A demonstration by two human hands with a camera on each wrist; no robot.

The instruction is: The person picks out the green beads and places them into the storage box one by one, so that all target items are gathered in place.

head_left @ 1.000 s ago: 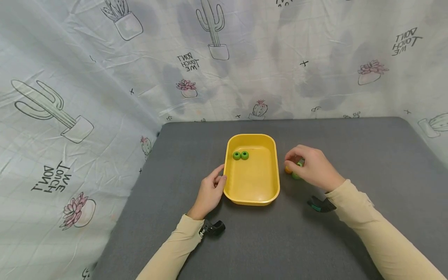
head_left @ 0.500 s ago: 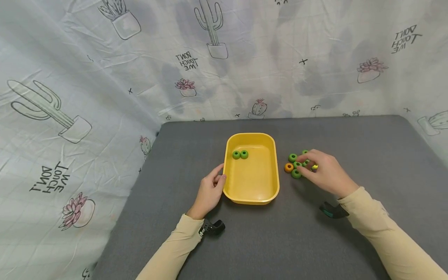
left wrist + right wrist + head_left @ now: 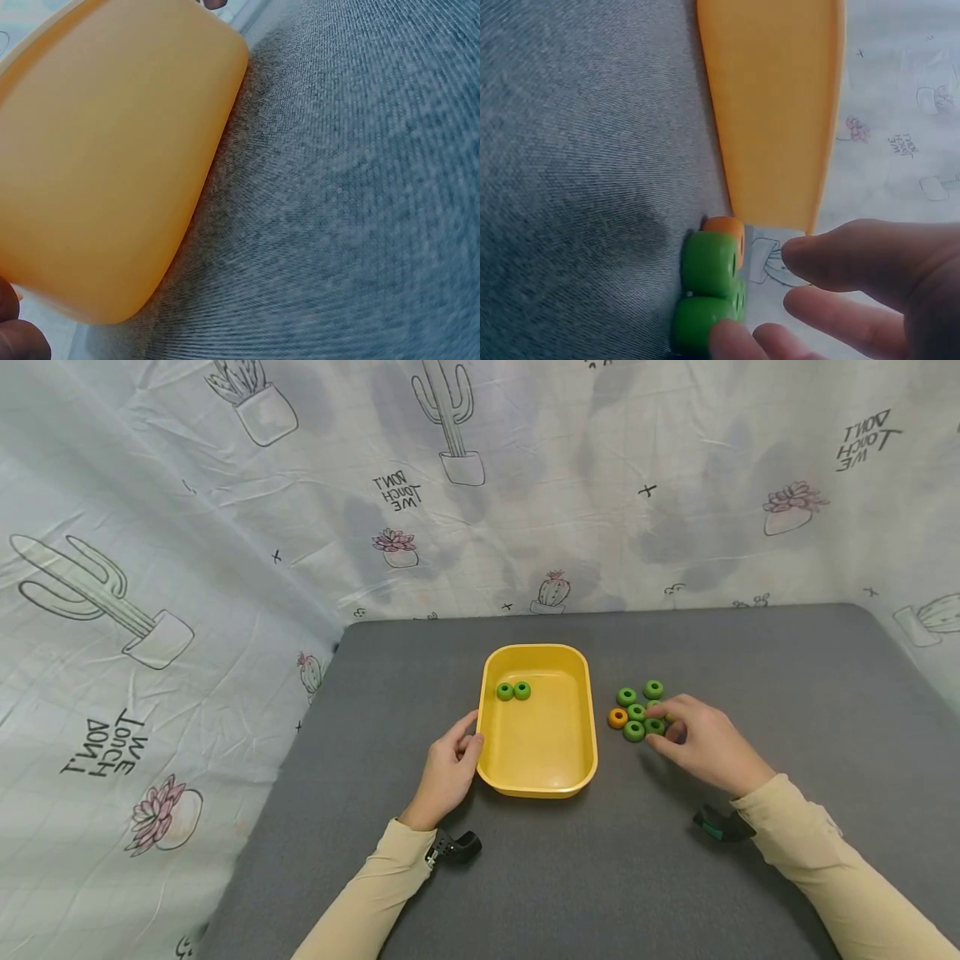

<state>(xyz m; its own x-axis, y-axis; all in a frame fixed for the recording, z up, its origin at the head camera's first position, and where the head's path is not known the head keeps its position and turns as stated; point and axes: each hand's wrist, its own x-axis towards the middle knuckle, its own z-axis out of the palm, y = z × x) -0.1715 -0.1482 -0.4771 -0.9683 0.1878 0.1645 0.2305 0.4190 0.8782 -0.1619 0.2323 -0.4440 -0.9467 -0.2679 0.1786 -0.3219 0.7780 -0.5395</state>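
In the head view a yellow tray (image 3: 537, 760) stands mid-table, with two green beads (image 3: 513, 691) inside by its left wall. My left hand (image 3: 445, 775) touches the tray's left side with thumb and index finger; the left wrist view shows that outer wall (image 3: 127, 150) close up. To the tray's right lies a cluster of green beads (image 3: 633, 730) and one orange bead (image 3: 617, 718). My right hand (image 3: 705, 743) hovers over the cluster's right side, thumb and fingers apart, fingertips right at a green bead (image 3: 701, 326). Something yellow is mostly hidden behind its fingers.
A grey cloth surface (image 3: 525, 877) covers the table. White fabric (image 3: 540, 527) printed with cacti hangs behind and along the left side. Each wrist wears a black device, such as the one on the left wrist (image 3: 459, 847).
My right hand has moved right and slightly toward me, uncovering most of the bead cluster. My left hand and the tray stay in place; the beads inside the tray are unchanged.
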